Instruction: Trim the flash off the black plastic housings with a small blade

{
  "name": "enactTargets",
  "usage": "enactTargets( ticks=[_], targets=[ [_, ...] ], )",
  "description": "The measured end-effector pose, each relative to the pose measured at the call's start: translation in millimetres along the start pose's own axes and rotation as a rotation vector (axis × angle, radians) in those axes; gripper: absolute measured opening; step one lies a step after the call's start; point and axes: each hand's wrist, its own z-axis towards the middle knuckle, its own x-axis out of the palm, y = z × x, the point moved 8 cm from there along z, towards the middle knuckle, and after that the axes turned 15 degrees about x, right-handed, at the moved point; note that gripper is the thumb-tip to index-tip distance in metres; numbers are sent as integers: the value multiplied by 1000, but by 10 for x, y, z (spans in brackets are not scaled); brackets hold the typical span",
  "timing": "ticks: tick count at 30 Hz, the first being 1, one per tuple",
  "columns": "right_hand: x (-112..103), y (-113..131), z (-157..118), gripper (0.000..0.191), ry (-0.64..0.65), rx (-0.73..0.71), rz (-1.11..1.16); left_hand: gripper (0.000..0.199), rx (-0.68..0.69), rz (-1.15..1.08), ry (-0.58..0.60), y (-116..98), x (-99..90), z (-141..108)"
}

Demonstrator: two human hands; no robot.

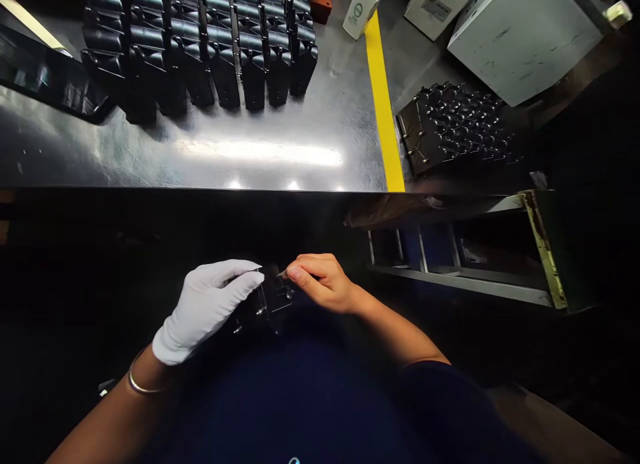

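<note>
In a white glove, my left hand (203, 309) is closed on a dark part (274, 296) with thin metal pins, held in front of my body below the table edge. Much of this part blends into the dark background, so its full shape is hard to make out. My bare right hand (325, 282) pinches a small thin pointed metal piece (282, 274) between thumb and fingers. Its tip points left toward the dark part; whether the two touch I cannot tell.
Rows of black moulded parts (183, 54) stand on the metal table (240, 171), beside a black tray (47, 84). Yellow tape (383, 104) crosses the tabletop. Farther right are a white bottle (361, 12), a grey box (525, 41) and a dark cluster of parts (465, 124). A metal frame (480, 287) stands below.
</note>
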Motion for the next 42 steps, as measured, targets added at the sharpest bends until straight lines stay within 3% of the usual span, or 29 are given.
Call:
enactTargets(
  ticks=[7, 13, 23, 42],
  targets=[
    [0, 30, 9, 38, -25, -48, -53, 12, 5, 0, 3, -15, 31, -25],
    [-7, 6, 11, 39, -13, -17, -7, 20, -3, -15, 10, 15, 45, -38],
    [-23, 92, 3, 36, -40, -107, -122, 30, -36, -16, -8, 17, 41, -32],
    [-57, 143, -11, 33, -41, -186, -87, 39, -47, -30, -25, 21, 49, -35]
  ],
)
